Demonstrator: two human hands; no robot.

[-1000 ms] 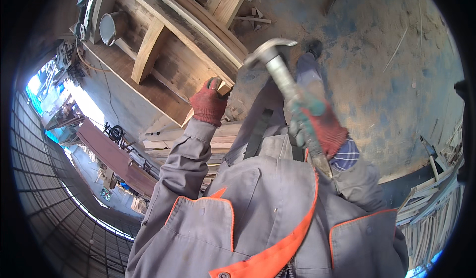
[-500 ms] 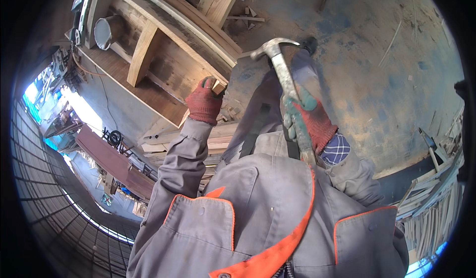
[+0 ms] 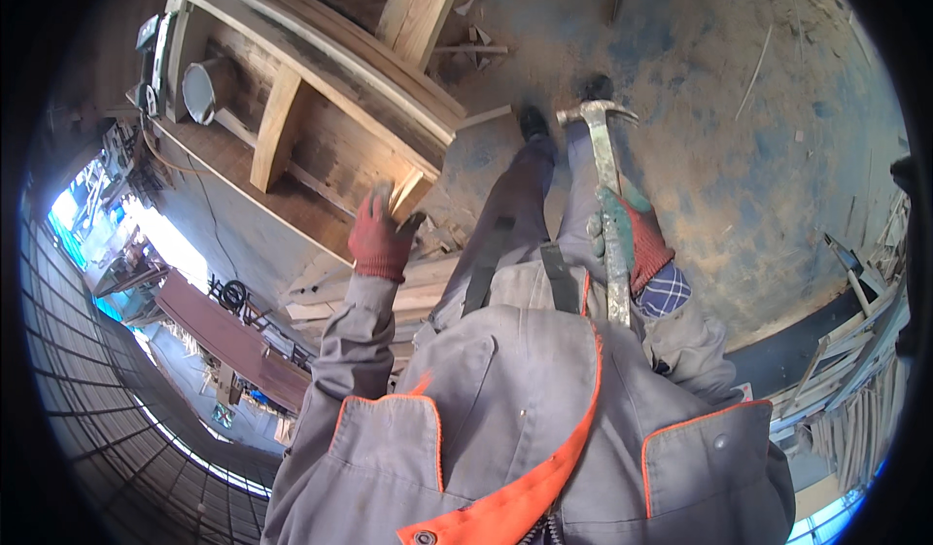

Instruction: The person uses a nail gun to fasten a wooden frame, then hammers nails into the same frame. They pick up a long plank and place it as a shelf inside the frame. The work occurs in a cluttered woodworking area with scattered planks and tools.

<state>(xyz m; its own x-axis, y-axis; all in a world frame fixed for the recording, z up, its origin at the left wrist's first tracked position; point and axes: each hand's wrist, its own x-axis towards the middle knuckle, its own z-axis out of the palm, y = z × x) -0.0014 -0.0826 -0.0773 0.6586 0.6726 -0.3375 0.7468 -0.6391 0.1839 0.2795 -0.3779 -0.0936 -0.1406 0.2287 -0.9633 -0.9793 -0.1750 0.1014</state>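
Grasping the hammer (image 3: pixel 604 156) over the right leg (image 3: pixel 577 180), I have the right hand (image 3: pixel 639 239) clenched round its handle; the left hand (image 3: pixel 380 242) is released, fingers spread, by the wooden frame (image 3: pixel 362 120), contact unclear to me. Far left, a cylinder (image 3: pixel 200 93) sits in the frame; planks (image 3: pixel 428 281) lie beside the left forearm. Rightward, floor (image 3: pixel 743 205) stretches to heaped wood strips (image 3: pixel 855 389).

Dusty, blue-stained floor (image 3: pixel 719 195), with pale wood scraps (image 3: pixel 471 50) far off and a thin stick (image 3: pixel 754 73) farther right.
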